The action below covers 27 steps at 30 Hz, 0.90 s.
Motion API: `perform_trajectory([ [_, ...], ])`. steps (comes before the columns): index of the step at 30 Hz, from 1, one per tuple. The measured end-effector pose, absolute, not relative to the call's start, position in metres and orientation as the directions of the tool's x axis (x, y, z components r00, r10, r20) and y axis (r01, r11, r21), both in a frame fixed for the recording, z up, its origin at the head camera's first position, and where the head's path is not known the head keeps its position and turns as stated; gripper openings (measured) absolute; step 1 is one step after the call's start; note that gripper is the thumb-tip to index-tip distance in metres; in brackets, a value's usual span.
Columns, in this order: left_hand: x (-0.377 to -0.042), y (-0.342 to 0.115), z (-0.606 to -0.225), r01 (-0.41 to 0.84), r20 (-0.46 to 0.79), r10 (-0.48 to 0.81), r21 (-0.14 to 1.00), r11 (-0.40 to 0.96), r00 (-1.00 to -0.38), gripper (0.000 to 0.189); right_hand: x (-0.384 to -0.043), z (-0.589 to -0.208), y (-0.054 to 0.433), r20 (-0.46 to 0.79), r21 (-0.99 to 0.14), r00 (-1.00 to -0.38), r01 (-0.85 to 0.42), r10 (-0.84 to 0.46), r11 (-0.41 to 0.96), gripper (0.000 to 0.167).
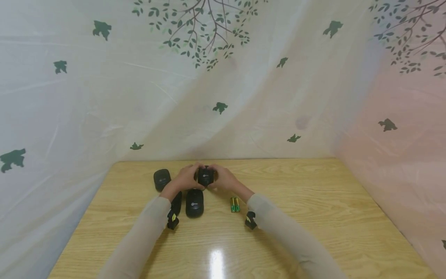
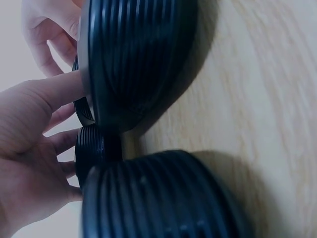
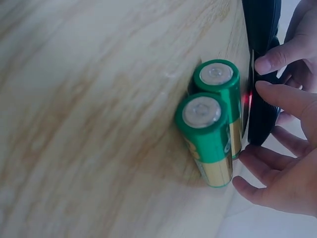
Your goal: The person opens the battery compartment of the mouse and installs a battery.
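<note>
A black computer mouse (image 1: 205,176) is held between both hands at the back of the table, left of the middle. My left hand (image 1: 187,178) grips its left side with curled fingers, and my right hand (image 1: 223,179) holds the opposite side with thumb and fingers. In the right wrist view a red glow shows under the held mouse (image 3: 263,111). Close below the hands lies another black mouse (image 1: 194,204). Under the left wrist is a third dark mouse (image 1: 178,202), partly hidden. Large ribbed mouse sides (image 2: 143,54) block part of the left wrist view.
One more black mouse (image 1: 162,179) lies left of the left hand. Two green and gold batteries (image 1: 235,205) lie side by side near the right wrist. The wooden table (image 1: 296,182) ends at a leaf-patterned curtain (image 1: 251,128) behind.
</note>
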<state>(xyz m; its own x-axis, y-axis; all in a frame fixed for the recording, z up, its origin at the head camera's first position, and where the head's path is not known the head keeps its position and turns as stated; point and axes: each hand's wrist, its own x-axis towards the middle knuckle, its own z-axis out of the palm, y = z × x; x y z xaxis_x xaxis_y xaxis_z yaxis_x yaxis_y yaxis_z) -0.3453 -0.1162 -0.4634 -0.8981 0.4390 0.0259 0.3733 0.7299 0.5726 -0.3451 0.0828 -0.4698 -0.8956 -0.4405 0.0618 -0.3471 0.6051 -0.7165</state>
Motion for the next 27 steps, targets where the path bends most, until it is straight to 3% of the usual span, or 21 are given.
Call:
perform_trajectory([
  [16,-0.3455,-0.1167,-0.4636,0.357,0.001,0.430,0.560,0.748,-0.903,0.077,-0.3446,-0.4723,0.0795,0.069,-0.639,-0.896,-0.378,-0.439,0.671,0.062],
  [27,-0.3455,-0.1192,-0.4640,0.348,-0.009,0.432,0.576,0.739,-0.902,0.075,-0.3438,-0.4688,0.0781,0.037,-0.677,-0.897,-0.347,-0.441,0.649,0.061],
])
